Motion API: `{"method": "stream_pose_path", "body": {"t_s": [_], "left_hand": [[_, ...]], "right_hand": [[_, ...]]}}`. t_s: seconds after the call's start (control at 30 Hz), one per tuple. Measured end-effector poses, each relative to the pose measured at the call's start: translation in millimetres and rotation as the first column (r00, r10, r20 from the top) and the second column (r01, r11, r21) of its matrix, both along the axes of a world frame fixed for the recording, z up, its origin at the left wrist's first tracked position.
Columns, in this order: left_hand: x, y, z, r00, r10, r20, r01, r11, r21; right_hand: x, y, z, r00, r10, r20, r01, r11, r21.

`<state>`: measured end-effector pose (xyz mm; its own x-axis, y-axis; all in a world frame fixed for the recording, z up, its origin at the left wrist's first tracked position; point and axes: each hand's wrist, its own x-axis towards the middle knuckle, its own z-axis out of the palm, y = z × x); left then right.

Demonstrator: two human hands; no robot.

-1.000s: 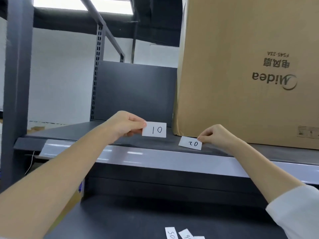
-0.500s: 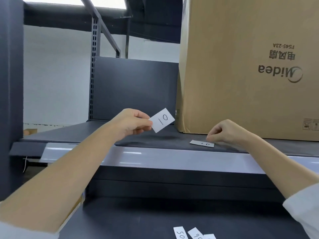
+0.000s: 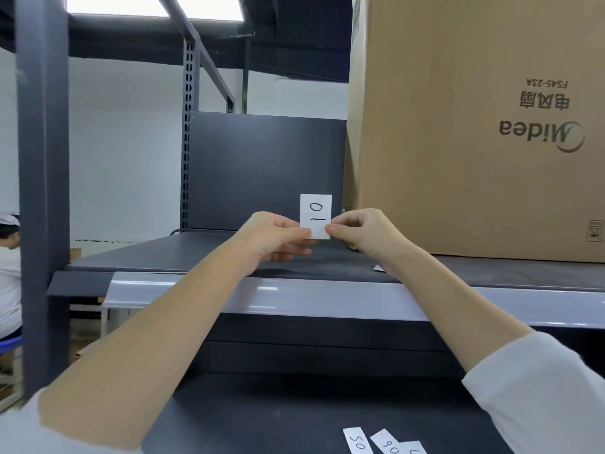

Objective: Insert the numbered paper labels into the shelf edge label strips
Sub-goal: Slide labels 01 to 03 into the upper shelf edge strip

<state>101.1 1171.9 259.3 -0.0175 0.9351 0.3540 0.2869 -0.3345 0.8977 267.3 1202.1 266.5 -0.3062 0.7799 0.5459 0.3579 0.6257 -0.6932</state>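
A white paper label marked "01" [image 3: 315, 211] stands on end above the upper shelf, pinched at its lower edge by my left hand [image 3: 273, 235] and my right hand [image 3: 363, 232]. Below my hands runs the pale glossy label strip [image 3: 327, 299] along the shelf's front edge. A second label [image 3: 378, 268] lies flat on the shelf, mostly hidden behind my right wrist. Several more numbered labels [image 3: 358, 442] lie on the lower shelf at the bottom of the view.
A large brown Midea cardboard box [image 3: 474, 126] stands on the upper shelf [image 3: 183, 253] at the right. A grey upright post [image 3: 42, 191] rises at the left, with a seated person [image 3: 8, 273] beyond it. A dark back panel [image 3: 265, 172] closes the shelf's rear.
My right hand let go of the "02" label on the shelf and came left to pinch the "01" label. The "01" label turned from sideways to standing on end.
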Motion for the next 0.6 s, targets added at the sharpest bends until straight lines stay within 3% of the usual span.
{"method": "stream_pose_path", "body": {"t_s": [0.13,0.3,0.6], "left_hand": [[-8,-8,-1,0.991,0.075,-0.112,-0.068,0.996,0.065],[-40,-19,0,0.958,0.236,-0.164,-0.219,0.969,0.113],[-63,-38,-12,0.856,0.206,-0.475,-0.146,0.976,0.160]], "right_hand": [[-7,-1,-2,0.999,-0.041,-0.027,0.040,0.999,-0.007],[-9,-14,1,0.991,0.004,0.137,0.002,0.999,-0.046],[-24,-35,-3,0.959,0.032,0.282,-0.019,0.999,-0.046]]}}
